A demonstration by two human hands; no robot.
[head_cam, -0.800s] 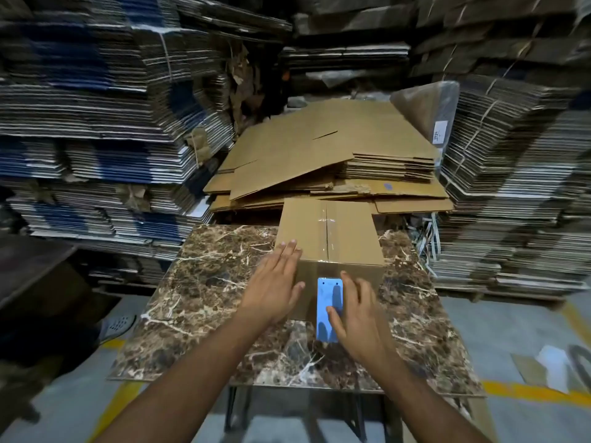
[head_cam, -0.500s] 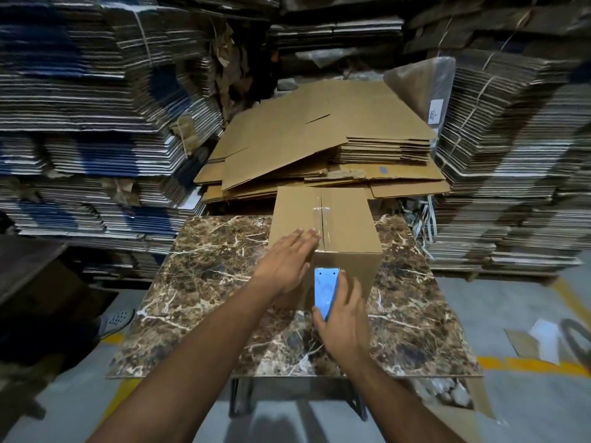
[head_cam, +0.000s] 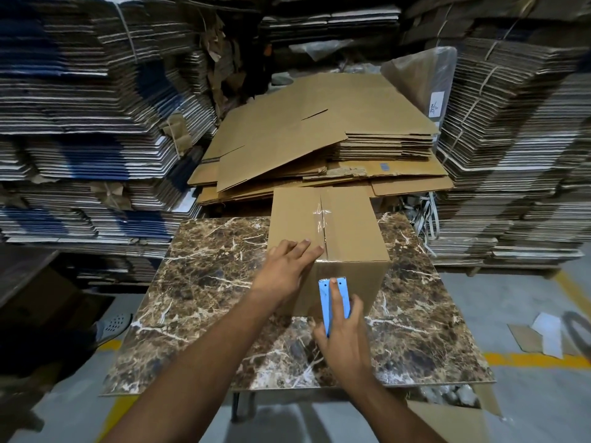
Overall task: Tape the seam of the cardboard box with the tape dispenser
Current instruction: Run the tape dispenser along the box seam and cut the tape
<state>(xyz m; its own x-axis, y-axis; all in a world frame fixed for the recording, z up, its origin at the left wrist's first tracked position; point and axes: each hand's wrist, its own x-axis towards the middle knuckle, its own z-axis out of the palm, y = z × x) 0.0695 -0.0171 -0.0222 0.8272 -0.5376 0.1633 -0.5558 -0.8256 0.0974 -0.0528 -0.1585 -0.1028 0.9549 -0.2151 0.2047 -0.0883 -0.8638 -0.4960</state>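
Cardboard box point(head_cam: 348, 225) stood on the marbled worktop point(head_cam: 204, 282), its top seam point(head_cam: 321, 225) covered by clear tape. No printing showed on the box; a white label point(head_cam: 435, 105) on a wrapped bundle behind bore handwriting too small to read. Left hand point(head_cam: 284, 273) lay flat, fingers spread, on the box's near top edge, left of the seam. Right hand point(head_cam: 343, 337) gripped the blue tape dispenser point(head_cam: 332, 298), forefinger along its back, pressing it against the box's near face below the seam.
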